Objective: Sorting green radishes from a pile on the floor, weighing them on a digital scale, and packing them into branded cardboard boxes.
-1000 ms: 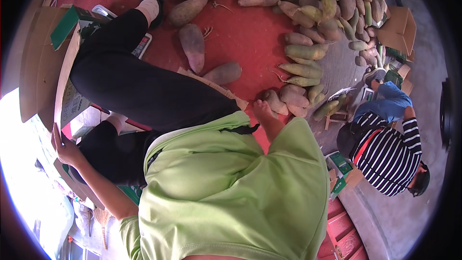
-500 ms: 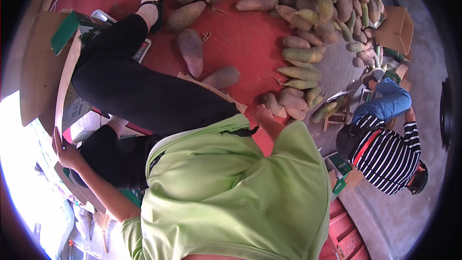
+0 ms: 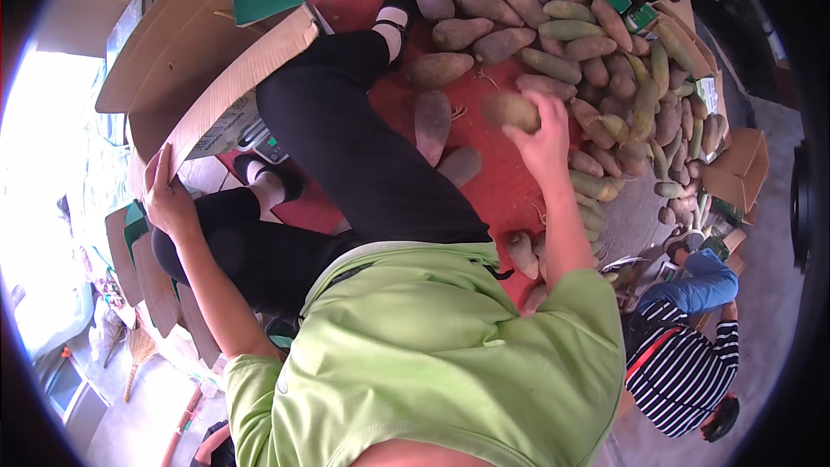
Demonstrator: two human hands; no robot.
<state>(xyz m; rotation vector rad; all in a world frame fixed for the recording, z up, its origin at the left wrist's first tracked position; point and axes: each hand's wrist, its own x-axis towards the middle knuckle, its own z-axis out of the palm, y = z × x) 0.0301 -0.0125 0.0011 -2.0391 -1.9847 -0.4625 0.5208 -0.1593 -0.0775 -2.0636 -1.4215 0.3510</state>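
Head view, my right hand point(image 3: 547, 132) clamped on one blurred greenish vegetable point(image 3: 510, 110), my left hand point(image 3: 170, 205) pinching the cardboard flap point(image 3: 232, 91) at left, vegetable pile point(image 3: 595, 72) far right.

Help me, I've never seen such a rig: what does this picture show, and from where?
No robot: a person in a green shirt works bare-handed, so each grip is a hand. A fisheye camera on the person's head looks down, bending straight edges. The left grip holds a cardboard box flap; the right grip holds a root vegetable, blurred. Many more root vegetables lie on and beside the red floor covering. Another person in a striped top is at lower right.
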